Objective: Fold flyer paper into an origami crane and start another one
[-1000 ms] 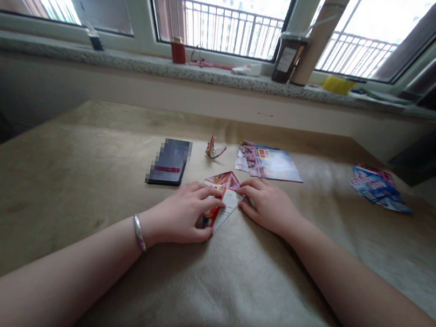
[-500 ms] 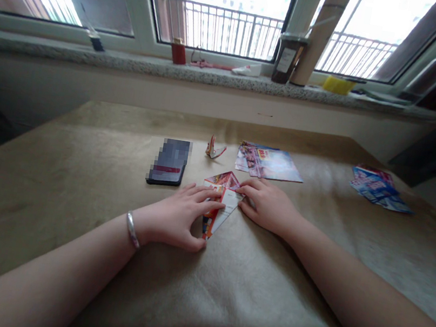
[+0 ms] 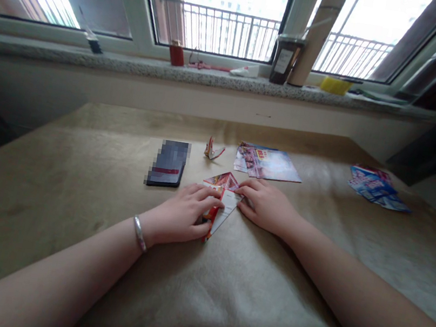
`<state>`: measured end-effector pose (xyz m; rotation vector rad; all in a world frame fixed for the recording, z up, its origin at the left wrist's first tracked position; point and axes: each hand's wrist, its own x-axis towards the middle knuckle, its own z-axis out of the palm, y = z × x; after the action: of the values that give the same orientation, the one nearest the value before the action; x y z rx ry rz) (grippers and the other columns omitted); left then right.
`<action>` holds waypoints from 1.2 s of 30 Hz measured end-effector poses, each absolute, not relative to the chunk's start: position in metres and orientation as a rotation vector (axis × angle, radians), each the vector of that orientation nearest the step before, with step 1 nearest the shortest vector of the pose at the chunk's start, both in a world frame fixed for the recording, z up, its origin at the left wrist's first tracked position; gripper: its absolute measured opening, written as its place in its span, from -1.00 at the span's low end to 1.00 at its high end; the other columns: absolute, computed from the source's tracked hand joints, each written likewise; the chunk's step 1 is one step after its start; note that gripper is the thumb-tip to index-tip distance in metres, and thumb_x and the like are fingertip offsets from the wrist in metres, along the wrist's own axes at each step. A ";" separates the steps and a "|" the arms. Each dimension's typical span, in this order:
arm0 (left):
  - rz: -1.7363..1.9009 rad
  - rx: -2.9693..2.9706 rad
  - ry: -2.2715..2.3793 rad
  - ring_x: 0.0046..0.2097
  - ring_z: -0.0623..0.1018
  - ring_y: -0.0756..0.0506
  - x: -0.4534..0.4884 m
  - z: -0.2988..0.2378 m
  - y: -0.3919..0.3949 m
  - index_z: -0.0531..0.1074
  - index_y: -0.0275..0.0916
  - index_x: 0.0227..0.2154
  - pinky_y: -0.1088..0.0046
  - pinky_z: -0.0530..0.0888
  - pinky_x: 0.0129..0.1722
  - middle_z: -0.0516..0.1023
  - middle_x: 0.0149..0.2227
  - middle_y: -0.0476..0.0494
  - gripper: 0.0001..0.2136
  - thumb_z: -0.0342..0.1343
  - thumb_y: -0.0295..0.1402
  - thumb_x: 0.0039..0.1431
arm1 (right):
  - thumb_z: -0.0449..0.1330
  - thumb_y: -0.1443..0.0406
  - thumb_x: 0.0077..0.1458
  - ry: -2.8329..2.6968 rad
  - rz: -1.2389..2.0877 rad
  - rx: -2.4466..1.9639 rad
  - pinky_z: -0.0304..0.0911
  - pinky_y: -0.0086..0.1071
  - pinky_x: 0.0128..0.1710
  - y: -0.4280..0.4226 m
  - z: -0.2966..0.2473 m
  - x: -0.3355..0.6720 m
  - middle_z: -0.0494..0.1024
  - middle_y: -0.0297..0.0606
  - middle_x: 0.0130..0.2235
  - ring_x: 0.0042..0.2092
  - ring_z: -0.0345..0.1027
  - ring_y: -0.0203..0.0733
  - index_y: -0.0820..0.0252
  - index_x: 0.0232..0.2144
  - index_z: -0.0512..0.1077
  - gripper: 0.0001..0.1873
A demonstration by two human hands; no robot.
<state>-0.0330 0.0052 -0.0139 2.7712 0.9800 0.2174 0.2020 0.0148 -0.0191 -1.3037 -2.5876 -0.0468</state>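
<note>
A small sheet of printed paper [image 3: 229, 204], folded to a kite-like shape with a red pattern on top and a white flap, lies on the table before me. My left hand [image 3: 188, 213] rests over its left side with fingers stretched out, the thumb near the lower point; part of the print is hidden under it. At the right corner, the fingertips and thumb of my right hand [image 3: 263, 203] close in on the paper's edge. Behind it stands a small folded paper piece [image 3: 214, 151]. A phone [image 3: 168, 164] with a blurred screen lies to the left.
Several printed leaflets [image 3: 279, 165] lie behind my right hand, and blue and red printed papers [image 3: 378, 187] sit far right on the table [image 3: 56, 172]. On the windowsill [image 3: 134, 66] are a dark lidded container [image 3: 285, 61], a tall tube [image 3: 317, 39] and a yellow object [image 3: 336, 85].
My left thumb has moved up from the paper's lower point onto its lower part, and the left wrist has shifted slightly right. The right hand stays at the corner.
</note>
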 end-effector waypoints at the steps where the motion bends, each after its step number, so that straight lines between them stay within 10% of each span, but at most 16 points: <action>1: 0.218 2.769 0.990 0.19 0.19 -0.22 -0.033 -0.014 0.004 0.30 -0.11 0.03 0.18 0.10 0.22 0.25 0.15 -0.10 -0.58 0.07 -0.24 0.06 | 0.05 0.21 0.15 -2.585 -0.046 -1.305 0.22 -0.21 -0.03 0.015 -0.019 0.202 0.47 -0.12 -0.07 -0.05 0.28 -0.06 0.22 -0.13 0.45 -0.69; 36: 0.056 2.684 1.049 0.30 0.02 -0.23 -0.043 -0.007 0.010 0.03 -0.26 0.23 0.22 0.04 0.25 0.02 0.29 -0.24 -0.25 0.09 -0.02 0.04 | 0.05 0.20 0.14 -2.566 -0.030 -1.329 0.18 -0.14 0.05 0.015 -0.023 0.203 0.40 -0.07 0.04 0.03 0.24 -0.01 0.25 0.06 0.34 -0.55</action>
<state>-0.0435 0.0096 -0.0074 2.6839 1.0491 0.0558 0.2026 0.0151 -0.0232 -1.3289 -2.5663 -0.0296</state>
